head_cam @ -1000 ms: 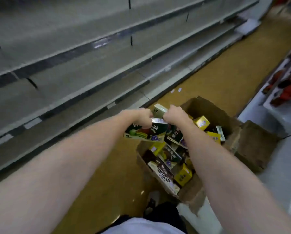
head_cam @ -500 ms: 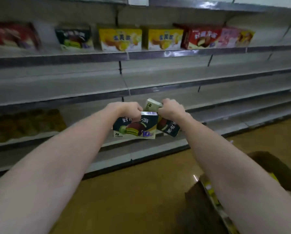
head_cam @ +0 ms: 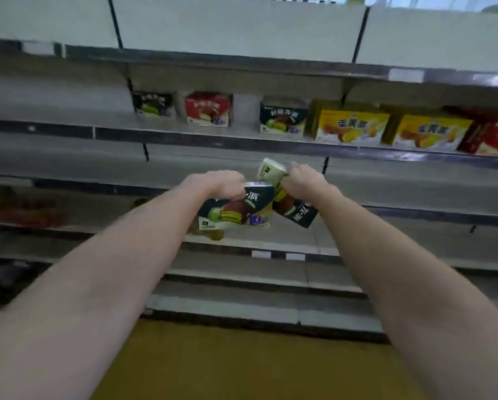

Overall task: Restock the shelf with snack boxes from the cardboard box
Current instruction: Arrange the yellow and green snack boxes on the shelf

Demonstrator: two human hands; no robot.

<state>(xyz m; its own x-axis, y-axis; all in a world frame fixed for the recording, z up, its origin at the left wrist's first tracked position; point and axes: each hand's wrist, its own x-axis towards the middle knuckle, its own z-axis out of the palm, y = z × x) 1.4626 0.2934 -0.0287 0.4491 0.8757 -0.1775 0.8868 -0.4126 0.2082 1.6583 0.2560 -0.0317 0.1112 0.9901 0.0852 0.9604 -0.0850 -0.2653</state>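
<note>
My left hand (head_cam: 219,184) grips the top of a dark green snack box (head_cam: 236,210) showing a chocolate and green pie, held face toward me. Beside it my right hand (head_cam: 302,180) grips a second dark green snack box (head_cam: 295,209), tilted with its pale end up. Both boxes hang in the air in front of the grey shelf unit (head_cam: 242,140), below the stocked shelf. The cardboard box is out of view.
The stocked shelf holds a row of boxes: dark green (head_cam: 282,116), red (head_cam: 209,109), yellow (head_cam: 351,125) and more to the right. Lower shelves (head_cam: 242,272) run across the view. Blurred items (head_cam: 22,209) lie on a shelf at left. Brown floor (head_cam: 242,368) below.
My view has swung up from the cardboard box to the shelves. Both hands lifted the two dark green boxes out of the carton and toward the shelf.
</note>
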